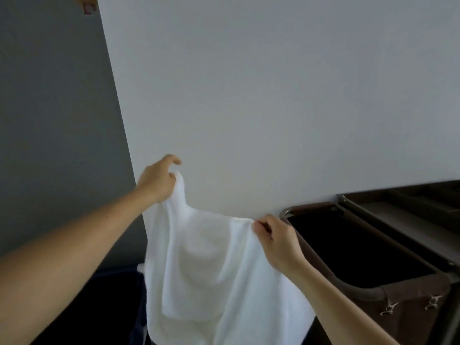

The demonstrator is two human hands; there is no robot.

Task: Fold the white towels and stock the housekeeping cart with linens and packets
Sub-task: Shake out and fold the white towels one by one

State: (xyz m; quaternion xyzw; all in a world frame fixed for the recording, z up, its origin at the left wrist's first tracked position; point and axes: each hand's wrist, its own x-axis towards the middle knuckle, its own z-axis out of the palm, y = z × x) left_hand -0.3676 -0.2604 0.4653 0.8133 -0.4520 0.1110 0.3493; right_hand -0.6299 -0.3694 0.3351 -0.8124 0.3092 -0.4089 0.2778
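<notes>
A white towel (pixel 211 270) hangs in the air in front of a pale wall, held up by its top edge. My left hand (pixel 156 179) grips the towel's upper left corner, raised higher than the other side. My right hand (pixel 276 241) pinches the upper right corner, lower and nearer to me. The top edge sags between the two hands and the cloth drapes down out of the frame. To the right stands the brown housekeeping cart (pixel 373 292) with its dark linen bag (pixel 348 247) open at the top.
The cart's grey top shelf (pixel 408 220) lies at the far right against the wall. A dark blue bin (pixel 119 307) sits low behind the towel on the left. A grey wall panel (pixel 57 120) fills the left side.
</notes>
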